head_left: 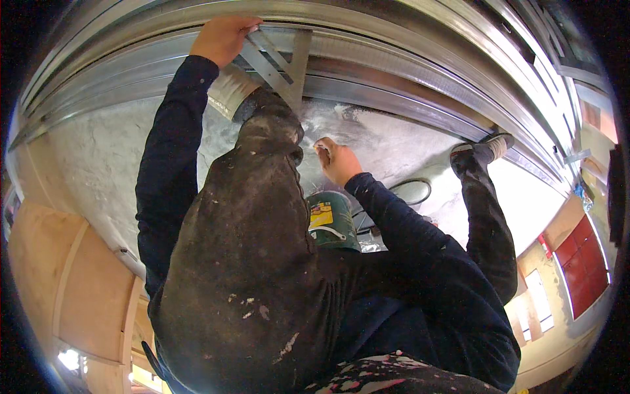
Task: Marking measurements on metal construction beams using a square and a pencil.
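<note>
My left hand (222, 41) is closed on the end of a flat metal square (298, 62) with a slanting brace, which lies across the metal studs (387, 56) at the far side. Its fingertips are partly hidden behind the tool and the stud edge. My right hand (339, 163) hovers lower and to the right, apart from the square. Its thumb and fingers are pinched together, and what they may hold is too small to name. Between my legs stands a green bucket (333, 240) with a yellow label and a pale handle, just below my right hand.
Long metal studs run in rows across the far side. My shoes (482, 150) are on the dusty grey floor (105, 151) near them. A black loop (413, 191) lies right of the bucket. Wooden panels (49, 262) are at left, a red door (582, 266) at right.
</note>
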Demonstrator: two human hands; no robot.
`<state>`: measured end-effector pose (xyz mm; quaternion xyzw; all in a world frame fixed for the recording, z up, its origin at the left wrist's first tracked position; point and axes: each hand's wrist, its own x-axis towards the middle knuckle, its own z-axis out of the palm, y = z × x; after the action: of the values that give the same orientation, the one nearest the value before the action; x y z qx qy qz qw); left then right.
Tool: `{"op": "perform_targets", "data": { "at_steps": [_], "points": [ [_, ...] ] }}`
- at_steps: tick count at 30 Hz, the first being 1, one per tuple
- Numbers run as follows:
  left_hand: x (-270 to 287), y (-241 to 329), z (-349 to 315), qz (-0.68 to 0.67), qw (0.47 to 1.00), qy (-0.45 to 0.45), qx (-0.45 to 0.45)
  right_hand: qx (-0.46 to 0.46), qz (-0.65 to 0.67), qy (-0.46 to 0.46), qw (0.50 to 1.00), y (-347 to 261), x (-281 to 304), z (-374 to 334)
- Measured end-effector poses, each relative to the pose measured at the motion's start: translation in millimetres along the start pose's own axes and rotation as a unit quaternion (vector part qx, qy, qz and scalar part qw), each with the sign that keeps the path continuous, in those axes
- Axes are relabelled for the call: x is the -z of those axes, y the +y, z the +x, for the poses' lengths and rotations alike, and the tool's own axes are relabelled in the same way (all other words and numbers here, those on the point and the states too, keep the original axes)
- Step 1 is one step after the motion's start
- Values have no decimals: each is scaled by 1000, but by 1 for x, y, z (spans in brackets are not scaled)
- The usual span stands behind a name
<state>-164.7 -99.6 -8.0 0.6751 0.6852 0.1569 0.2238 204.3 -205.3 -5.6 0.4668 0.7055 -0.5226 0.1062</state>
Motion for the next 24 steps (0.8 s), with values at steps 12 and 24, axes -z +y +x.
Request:
{"op": "perform_targets", "data": {
  "at_steps": [12,24],
  "points": [
    [3,-2,-3,-18,1000,6,-19,42,33,75,996,-37,42,39],
    [-2,-6,-2,-40,999,26,-20,98,-4,277,956,-111,116,152]
  ]
}}
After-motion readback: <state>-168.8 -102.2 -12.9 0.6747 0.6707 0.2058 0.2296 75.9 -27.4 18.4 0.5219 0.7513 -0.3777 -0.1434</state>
